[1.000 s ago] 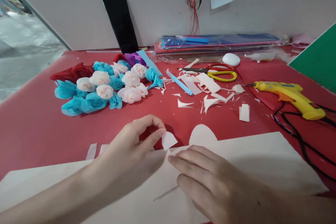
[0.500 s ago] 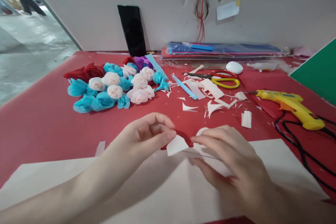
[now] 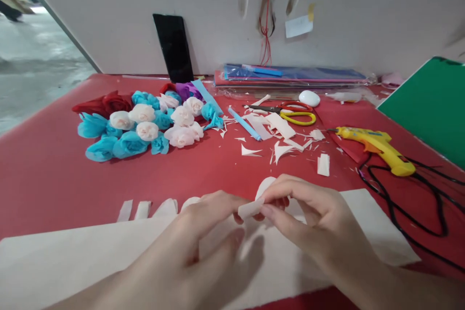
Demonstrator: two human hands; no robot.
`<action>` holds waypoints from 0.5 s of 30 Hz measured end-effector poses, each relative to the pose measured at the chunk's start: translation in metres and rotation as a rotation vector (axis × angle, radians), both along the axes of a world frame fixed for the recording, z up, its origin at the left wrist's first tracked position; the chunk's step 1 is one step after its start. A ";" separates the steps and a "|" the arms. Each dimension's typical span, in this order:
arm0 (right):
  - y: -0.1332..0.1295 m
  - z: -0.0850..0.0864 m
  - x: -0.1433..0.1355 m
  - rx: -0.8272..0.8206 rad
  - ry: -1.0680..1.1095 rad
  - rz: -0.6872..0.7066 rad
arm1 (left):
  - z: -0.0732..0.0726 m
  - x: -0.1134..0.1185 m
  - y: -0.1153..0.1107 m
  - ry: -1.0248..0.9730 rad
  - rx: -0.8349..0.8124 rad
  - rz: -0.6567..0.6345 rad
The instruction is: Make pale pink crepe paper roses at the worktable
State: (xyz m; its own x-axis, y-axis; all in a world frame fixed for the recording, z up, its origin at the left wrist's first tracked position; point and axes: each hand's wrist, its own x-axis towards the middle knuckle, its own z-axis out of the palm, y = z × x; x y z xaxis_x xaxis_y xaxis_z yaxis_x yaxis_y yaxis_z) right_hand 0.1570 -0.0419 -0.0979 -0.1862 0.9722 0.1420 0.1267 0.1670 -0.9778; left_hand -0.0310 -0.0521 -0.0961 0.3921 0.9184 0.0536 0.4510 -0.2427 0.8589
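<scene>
R hand (image 3: pixel 317 220) pinches a white paper bit (image 3: pixel 249 209), L hand (image 3: pixel 191 232) is wide nearby; prob. v. light, bends easy, edges best for holding.

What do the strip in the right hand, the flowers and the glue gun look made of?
Strip in the right hand: matte paper or thin fabric; pale, thin, bending.
Flowers: matte, probably crepe paper given the soft crumpled petals; fabric possible.
Glue gun: likely hard plastic shell, judging by its smooth, even yellow surface.
</scene>
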 end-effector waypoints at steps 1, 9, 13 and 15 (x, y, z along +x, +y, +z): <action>-0.001 0.001 0.000 -0.048 0.005 0.005 | -0.003 0.000 -0.001 0.016 0.029 -0.010; -0.002 0.004 -0.005 -0.142 -0.011 0.067 | -0.014 0.002 0.002 0.003 0.112 -0.115; 0.006 0.009 0.001 -0.040 -0.130 0.117 | -0.018 0.003 -0.002 -0.036 0.137 -0.077; 0.023 0.015 0.010 0.125 -0.382 0.068 | -0.020 0.005 -0.004 -0.063 0.147 -0.078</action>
